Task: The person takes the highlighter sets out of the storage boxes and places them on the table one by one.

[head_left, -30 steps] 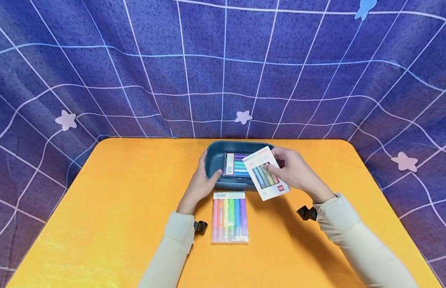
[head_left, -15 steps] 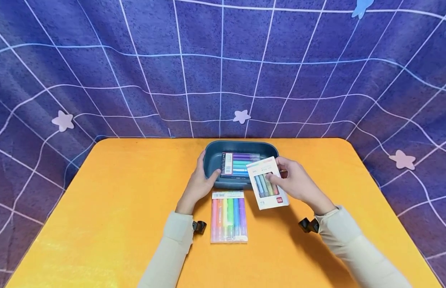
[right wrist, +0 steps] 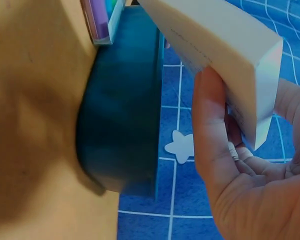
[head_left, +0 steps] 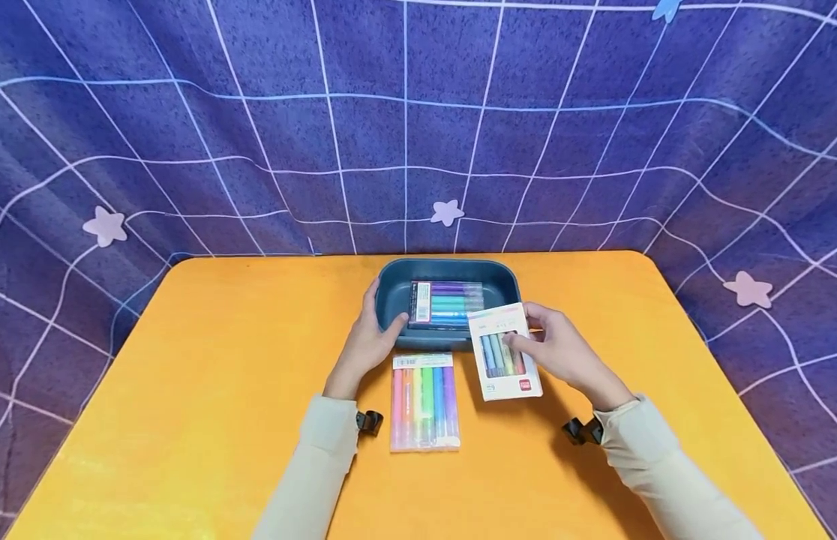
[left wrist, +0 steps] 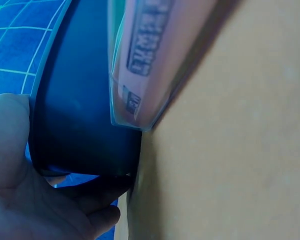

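Observation:
My left hand [head_left: 365, 337] grips the left end of a dark teal bin [head_left: 397, 289], thumb at the rim and fingers around the outside. Inside the bin lies a clear pack of purple, green and blue pens [head_left: 452, 304]. My right hand [head_left: 560, 345] holds a white windowed box [head_left: 505, 388] of pastel pens, thumb on its front, above the table by the bin's front right corner. In the right wrist view the white box [right wrist: 230, 40] is tilted beside the bin [right wrist: 122, 115]. A clear pack of rainbow-coloured markers [head_left: 425, 405] lies on the table just before the bin.
The bin stands near the far edge of a yellow-orange table [head_left: 223, 375]. Behind it hangs a blue-purple curtain [head_left: 378, 135] with a grid and star pattern. Both wrists carry small black camera mounts [head_left: 370, 422].
My right hand has drawn the white box back from over the bin, toward me, and turned it more upright. The left hand stays on the bin. The view shifts slightly.

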The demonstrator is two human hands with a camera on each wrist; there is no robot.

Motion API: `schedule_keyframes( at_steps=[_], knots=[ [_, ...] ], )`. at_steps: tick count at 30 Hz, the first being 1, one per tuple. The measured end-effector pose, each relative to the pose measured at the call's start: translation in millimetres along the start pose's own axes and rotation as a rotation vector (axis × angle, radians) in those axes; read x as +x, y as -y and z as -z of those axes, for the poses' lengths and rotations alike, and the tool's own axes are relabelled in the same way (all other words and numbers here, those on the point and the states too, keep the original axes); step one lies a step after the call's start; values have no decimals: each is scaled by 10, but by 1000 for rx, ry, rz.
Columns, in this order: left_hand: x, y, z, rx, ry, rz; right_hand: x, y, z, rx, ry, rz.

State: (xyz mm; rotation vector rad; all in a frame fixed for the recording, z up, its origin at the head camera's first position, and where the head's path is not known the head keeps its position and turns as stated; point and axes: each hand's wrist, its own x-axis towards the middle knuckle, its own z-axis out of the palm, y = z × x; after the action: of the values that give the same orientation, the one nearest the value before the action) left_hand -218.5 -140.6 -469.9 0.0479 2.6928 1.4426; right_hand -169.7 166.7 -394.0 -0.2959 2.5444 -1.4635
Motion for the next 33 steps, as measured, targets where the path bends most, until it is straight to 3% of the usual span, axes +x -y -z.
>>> schedule_keyframes(
  at_steps=[12, 33],
  knots=[
    [0, -9, 3, -1, 0, 3, -82, -145, -78, 140, 30, -49],
    [-35, -51, 49, 2, 6, -16, -223, -289, -266, 264, 88, -146]
  ],
)
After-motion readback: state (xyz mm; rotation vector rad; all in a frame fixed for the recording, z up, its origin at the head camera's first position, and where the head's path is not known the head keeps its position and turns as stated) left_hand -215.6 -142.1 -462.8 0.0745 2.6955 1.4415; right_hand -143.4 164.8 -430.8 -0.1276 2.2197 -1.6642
